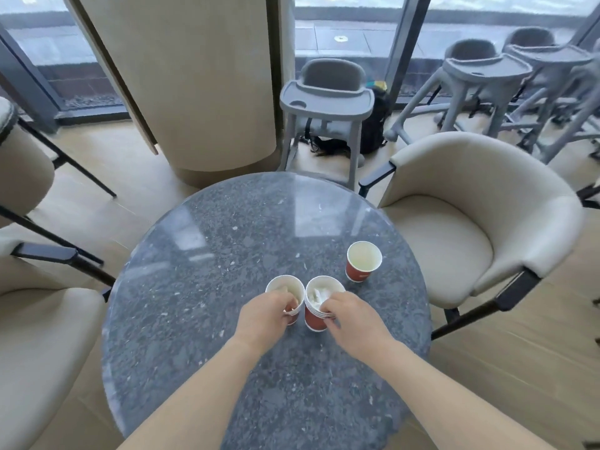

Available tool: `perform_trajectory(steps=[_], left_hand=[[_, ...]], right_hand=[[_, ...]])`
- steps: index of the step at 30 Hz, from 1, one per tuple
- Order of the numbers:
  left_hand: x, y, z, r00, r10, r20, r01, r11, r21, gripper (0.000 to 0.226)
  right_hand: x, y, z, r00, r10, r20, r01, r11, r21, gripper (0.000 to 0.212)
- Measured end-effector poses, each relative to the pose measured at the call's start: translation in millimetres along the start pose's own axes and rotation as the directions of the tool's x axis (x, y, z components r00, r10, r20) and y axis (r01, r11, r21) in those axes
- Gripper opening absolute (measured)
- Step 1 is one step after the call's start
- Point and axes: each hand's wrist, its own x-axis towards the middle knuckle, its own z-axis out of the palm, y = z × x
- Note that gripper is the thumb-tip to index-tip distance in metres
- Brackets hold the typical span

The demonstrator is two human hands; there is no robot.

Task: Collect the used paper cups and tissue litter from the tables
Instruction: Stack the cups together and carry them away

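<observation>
Gathering cups: left hand (pixel 269 315) grips one paper cup (pixel 285 287), right hand (pixel 354 316) grips the tissue-filled cup stack (pixel 314 319); nesting them probably comes next.

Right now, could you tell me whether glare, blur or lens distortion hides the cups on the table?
Head view: glare covers the far half of the table only; head view: wide-angle distortion bends the window frames and high chairs; head view: slightly soft, yet the lone cup, the stacked cups in the right hand and the left cup gripped by the left hand read clearly.
</observation>
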Motion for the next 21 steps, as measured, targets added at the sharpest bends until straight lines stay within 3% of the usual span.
perform_trajectory(steps=[13, 21], left_hand=[[42, 41, 19, 0.999, -0.034, 0.015, 0.033, 0.998, 0.061, 0.022], [54, 58, 21, 0.999, -0.021, -0.032, 0.024, 0.995, 0.095, 0.022]], right_hand=[[-7, 70, -10, 0.997, 0.031, 0.075, -0.032, 0.999, 0.019, 0.02], [-9, 91, -14, 1.0, -0.006, 0.028, 0.005, 1.0, 0.022, 0.019]])
